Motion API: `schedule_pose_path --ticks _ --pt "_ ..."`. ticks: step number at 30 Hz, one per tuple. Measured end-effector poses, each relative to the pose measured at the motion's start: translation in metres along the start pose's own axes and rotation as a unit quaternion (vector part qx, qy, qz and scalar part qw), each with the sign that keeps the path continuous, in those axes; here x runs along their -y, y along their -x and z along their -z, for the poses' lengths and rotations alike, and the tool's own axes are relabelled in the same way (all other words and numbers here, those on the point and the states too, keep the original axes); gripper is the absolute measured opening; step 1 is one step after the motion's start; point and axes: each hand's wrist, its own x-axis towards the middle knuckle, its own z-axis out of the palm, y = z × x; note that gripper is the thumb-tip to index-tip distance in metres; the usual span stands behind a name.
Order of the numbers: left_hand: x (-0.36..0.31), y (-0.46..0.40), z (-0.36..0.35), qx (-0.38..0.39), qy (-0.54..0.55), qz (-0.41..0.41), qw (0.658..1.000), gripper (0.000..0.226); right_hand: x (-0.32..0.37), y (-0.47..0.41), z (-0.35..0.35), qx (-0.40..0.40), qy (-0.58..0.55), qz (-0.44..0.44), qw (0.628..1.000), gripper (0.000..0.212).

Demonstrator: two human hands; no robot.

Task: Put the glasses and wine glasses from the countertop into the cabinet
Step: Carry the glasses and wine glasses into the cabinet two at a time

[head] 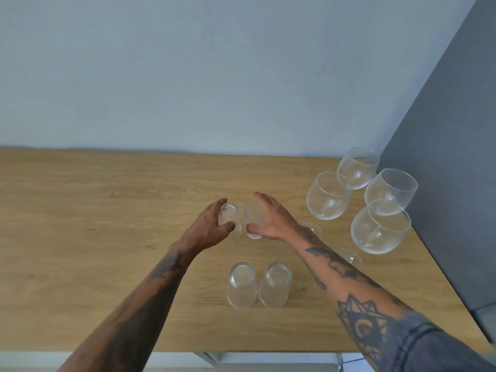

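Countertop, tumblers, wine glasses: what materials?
Countertop: looks like light oak-look wood or laminate, matte; visible grain, which one unclear. Tumblers: clear glass, or possibly plastic, smooth; the grain shows through them, standing upside down. Wine glasses: thin clear glass by the look, glossy; highlights on the bowls, stems visible through them.

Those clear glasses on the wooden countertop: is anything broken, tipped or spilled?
Nothing stands out. Two clear tumblers stand upside down near the front of the wooden countertop; the left hand and right hand each close on another. Four round clear wine glasses stand upright beside the grey panel. No cracks or spills show.
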Motion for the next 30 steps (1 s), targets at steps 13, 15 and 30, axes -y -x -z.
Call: schedule_pose_path --ticks 13,15,30 --pt "-0.006 0.043 -0.030 0.068 0.064 -0.036 0.995 0.065 -0.013 0.051 0.006 0.020 0.079 -0.022 0.996 0.080" --pt "-0.007 0.043 -0.029 0.075 0.064 -0.032 0.995 0.065 -0.009 0.051 0.006 0.029 0.088 -0.040 0.995 0.076" --pt "-0.038 0.015 -0.004 -0.059 0.206 0.047 0.976 0.046 -0.021 0.060 0.028 -0.167 -0.298 -0.147 0.928 0.066"
